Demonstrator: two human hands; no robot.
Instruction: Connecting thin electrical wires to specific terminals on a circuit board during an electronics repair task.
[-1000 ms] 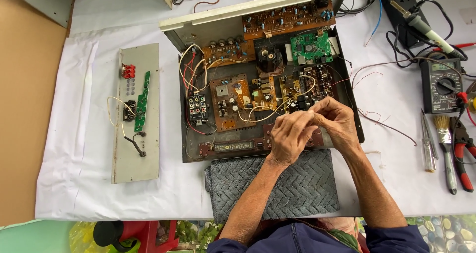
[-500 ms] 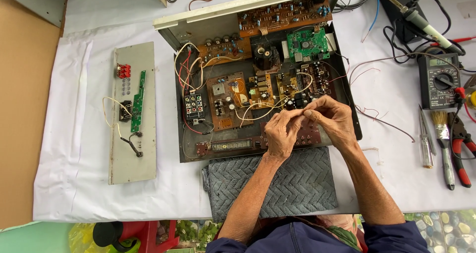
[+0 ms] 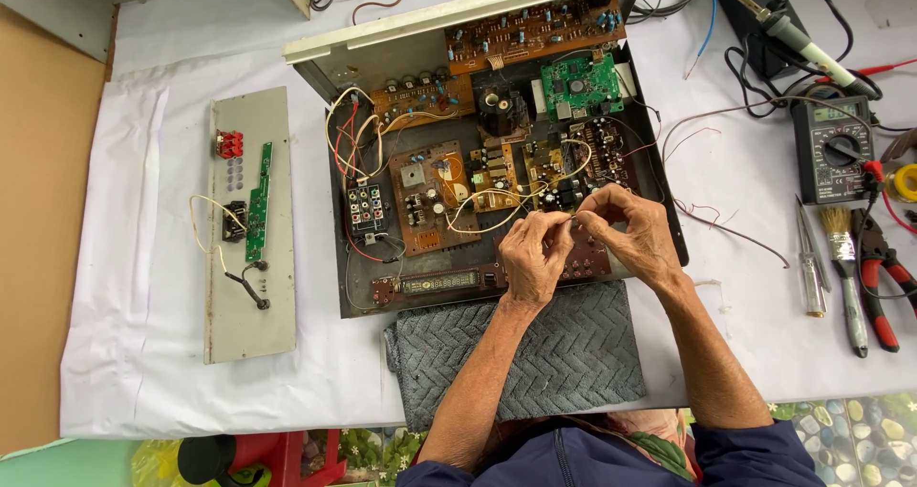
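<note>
A white cloth [image 3: 172,391] covers your desk from edge to edge. At its middle, toward the far edge, sits the open amplifier chassis [image 3: 336,258], packed with brown and green circuit boards. A grey panel [image 3: 277,296] with a narrow green board lies flat near the left edge. A grey knitted mat [image 3: 573,353] rests at the near edge, touching the front of the chassis, under your forearms. At the right edge lie a multimeter [image 3: 833,151], red-handled pliers [image 3: 879,286], a brush [image 3: 845,267] and a screwdriver [image 3: 812,272]. Your left hand [image 3: 533,258] and right hand [image 3: 632,234] meet over the chassis's front right part. Both pinch a thin wire [image 3: 570,218] between thumb and fingertips, closed tight on it, just above the boards.
</note>
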